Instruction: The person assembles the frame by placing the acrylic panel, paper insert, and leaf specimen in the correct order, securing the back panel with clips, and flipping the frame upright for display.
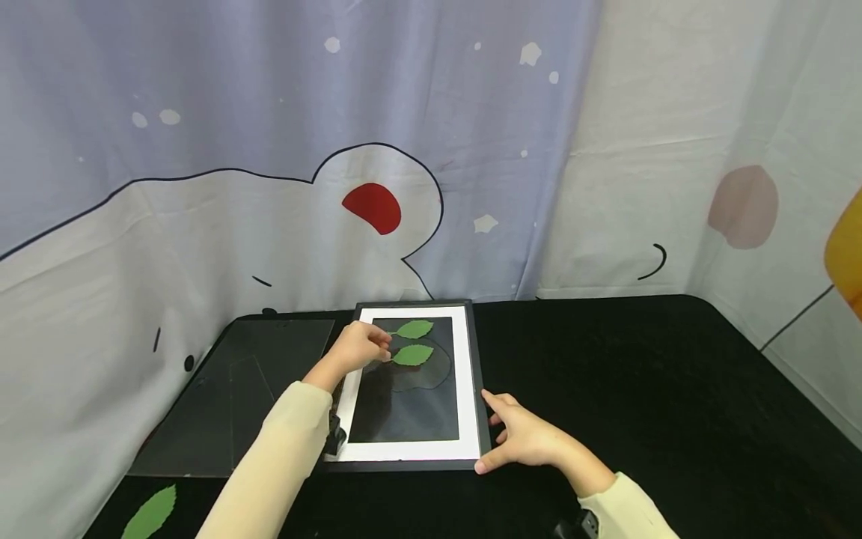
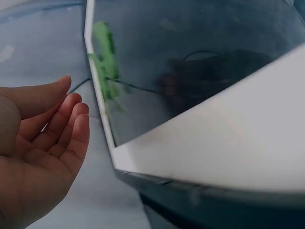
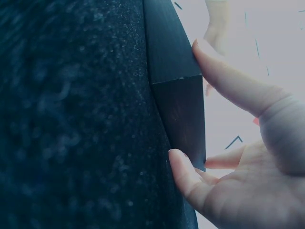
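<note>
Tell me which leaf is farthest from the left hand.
The leaf at the head view's bottom-left edge; the other leaf shapes appear within the white border, near the left hand.

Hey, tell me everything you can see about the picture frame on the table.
The picture frame is rectangular and dark, with a white border around a dark, glossy panel that mirrors its surroundings like glass or clear plastic. It lies face up on the black table covering, its longer sides running away from the person. The right hand touches its near right corner. The left hand pinches a green leaf over it; the panel seems to mirror that leaf.
</note>
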Motion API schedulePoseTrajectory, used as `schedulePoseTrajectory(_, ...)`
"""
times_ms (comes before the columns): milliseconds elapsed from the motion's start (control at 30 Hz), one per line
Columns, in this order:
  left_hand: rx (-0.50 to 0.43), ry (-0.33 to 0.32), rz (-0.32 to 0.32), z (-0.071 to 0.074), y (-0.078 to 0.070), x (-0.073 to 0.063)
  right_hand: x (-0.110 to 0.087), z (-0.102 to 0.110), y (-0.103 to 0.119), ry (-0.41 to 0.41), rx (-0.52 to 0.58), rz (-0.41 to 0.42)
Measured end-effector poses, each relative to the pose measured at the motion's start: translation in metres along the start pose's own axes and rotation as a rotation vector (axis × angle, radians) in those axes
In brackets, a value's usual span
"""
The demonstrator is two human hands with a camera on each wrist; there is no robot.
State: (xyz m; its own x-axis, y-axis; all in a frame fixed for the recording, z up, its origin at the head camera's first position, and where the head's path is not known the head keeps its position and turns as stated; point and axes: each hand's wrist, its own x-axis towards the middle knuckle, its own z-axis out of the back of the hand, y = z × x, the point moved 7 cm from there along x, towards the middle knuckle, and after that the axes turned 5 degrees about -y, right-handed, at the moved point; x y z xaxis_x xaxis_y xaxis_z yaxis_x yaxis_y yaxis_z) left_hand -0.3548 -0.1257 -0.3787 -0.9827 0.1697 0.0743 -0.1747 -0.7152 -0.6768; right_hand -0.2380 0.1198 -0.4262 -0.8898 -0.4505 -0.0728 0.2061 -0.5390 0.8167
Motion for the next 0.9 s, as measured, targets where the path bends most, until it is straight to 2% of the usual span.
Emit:
schedulePoseTrajectory(167,-0.048,0.008,0.003,0.017,-0.011,-0.008,0.0,-0.001,0.0,0.002,0.001,-0.002)
schedulePoseTrajectory(400,-0.108,-0.006,0.013,0.044,-0.019,-0.024,0.0,-0.001,0.0,0.001,0.007,-0.009)
schedulePoseTrajectory(667,-0.107,-0.035,-0.017,0.072,-0.023,-0.044,0.001,-0.001,0.0,0.005,0.007,-0.009)
schedulePoseTrajectory(900,-0.085,-0.046,-0.017,0.091,-0.023,-0.069,0.001,-0.002,0.001,0.006,0.006,-0.006)
